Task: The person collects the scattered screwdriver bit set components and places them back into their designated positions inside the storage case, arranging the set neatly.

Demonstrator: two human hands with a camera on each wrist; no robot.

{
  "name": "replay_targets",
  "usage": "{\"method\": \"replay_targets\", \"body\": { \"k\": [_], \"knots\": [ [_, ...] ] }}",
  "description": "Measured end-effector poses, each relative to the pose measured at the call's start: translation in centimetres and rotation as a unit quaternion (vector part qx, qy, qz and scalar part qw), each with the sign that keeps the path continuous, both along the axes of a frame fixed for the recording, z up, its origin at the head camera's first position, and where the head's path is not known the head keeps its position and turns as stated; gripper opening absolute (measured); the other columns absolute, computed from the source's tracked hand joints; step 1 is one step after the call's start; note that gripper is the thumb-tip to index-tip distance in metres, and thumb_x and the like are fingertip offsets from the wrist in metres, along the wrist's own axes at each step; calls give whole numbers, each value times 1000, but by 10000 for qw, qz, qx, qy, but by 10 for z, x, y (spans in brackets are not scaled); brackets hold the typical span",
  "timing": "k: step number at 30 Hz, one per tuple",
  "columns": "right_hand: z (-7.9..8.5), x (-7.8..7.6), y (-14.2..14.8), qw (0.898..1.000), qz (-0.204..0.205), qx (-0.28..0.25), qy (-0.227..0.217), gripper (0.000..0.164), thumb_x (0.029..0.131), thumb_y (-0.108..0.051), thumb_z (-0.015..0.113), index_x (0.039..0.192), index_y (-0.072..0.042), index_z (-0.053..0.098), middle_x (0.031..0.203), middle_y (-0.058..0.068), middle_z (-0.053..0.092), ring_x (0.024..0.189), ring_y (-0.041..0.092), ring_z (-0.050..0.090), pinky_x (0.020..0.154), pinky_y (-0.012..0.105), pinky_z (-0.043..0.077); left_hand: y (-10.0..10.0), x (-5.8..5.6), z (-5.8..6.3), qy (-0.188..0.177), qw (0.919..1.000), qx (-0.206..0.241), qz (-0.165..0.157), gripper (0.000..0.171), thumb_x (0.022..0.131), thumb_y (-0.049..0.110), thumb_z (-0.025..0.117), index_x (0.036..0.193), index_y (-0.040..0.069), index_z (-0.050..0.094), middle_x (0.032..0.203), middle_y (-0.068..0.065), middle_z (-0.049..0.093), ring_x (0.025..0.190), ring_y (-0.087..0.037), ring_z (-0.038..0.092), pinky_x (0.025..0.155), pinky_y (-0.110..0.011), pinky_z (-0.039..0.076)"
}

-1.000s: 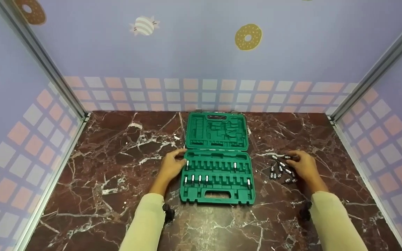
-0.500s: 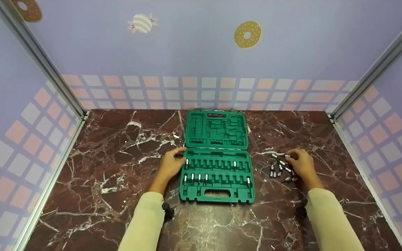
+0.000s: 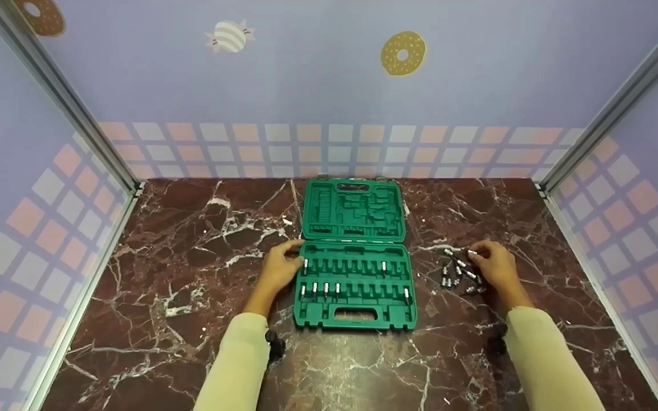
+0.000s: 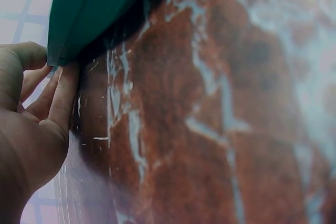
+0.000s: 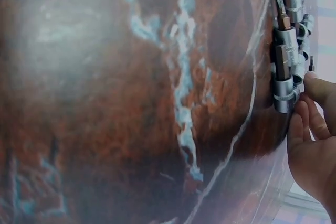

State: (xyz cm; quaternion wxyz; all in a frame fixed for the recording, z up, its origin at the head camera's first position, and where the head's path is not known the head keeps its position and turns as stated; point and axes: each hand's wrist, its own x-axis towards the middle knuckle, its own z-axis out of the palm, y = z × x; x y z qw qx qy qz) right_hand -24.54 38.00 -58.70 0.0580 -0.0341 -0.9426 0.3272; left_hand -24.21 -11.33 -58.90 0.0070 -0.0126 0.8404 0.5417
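Observation:
An open green socket case lies on the marbled surface, its molded lid folded back. Several silver bit sockets stand in two rows of slots. At the case's left edge, near the hinge, my left hand holds it between thumb and fingers; the left wrist view shows the case corner between them. To the right of the case, a loose pile of bit sockets lies under my right hand. Its thumb and fingertips pinch one bit socket at the pile's upper right; most of that piece is hidden.
Purple walls with pink and white squares enclose the back and both sides. The dark red marbled tabletop extends around the case. Small white specks lie left of the case.
My right fingers have shifted slightly at the pile's upper right, and the pinched bit socket's silver end shows more clearly. My left hand stays at the case edge. The head view has tilted slightly.

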Motion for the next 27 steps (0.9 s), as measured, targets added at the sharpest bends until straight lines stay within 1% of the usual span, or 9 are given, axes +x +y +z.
{"method": "replay_targets", "body": {
  "k": [4,7,9,12,14,16,18,20,27],
  "knots": [
    [3,2,5,9999,-106,32,-16,15,97,-12,71,107,-1,72,109,24,73,101,42,65,94,55,45,0,-1,1,-25,10000,-34,-8,40,92,5,70,131,11,71,119,-13,74,95,-26,72,87,-43,58],
    [6,6,7,9998,-188,-28,-4,15,96,-13,72,107,-2,73,107,22,75,97,37,66,88,47,47,0,-1,1,-55,10000,-63,-3,40,92,6,71,131,12,72,120,-12,74,95,-26,72,87,-43,58],
    [8,8,7,9996,-216,-157,-17,16,96,-13,72,108,-2,73,107,21,75,92,31,66,83,39,48,0,-1,1,-65,10000,-59,11,40,92,6,71,131,12,72,120,-12,74,95,-26,72,87,-43,58],
    [13,13,5,9988,-213,-425,-64,19,97,-13,72,111,-2,73,109,20,74,88,17,64,76,25,47,0,-1,1,-77,10000,-35,15,40,91,5,71,131,12,72,119,-13,74,95,-26,73,87,-42,58],
    [15,18,3,9984,-172,-544,-46,20,96,-13,73,112,-1,73,111,21,74,86,8,62,73,18,47,0,0,1,-82,10000,-47,8,40,92,5,71,131,12,72,119,-13,74,95,-26,73,87,-42,59],
    [16,22,2,9979,-110,-637,19,21,95,-13,74,113,-1,73,113,21,74,86,0,60,73,14,46,1,0,1,-79,10000,-31,-18,40,92,5,70,131,11,72,119,-13,73,96,-26,73,88,-42,58],
    [18,26,-1,9970,-48,-766,100,21,95,-11,75,113,0,73,113,22,74,86,-6,59,75,11,46,1,0,1,-63,10000,-11,-32,40,92,5,70,131,11,71,120,-13,73,97,-27,73,88,-42,58],
    [18,30,-4,9953,63,-956,155,20,94,-8,75,112,1,73,113,22,74,86,-9,59,75,10,46,1,0,1,-44,10000,31,-43,40,92,4,71,131,10,72,119,-14,73,96,-27,73,88,-42,58],
    [18,39,-18,9861,430,-1598,147,19,92,0,74,110,6,72,110,25,73,83,-6,62,74,12,49,0,-1,1,-16,10000,86,4,40,91,3,71,130,9,72,118,-14,74,92,-25,72,85,-40,59]
  ]
}}
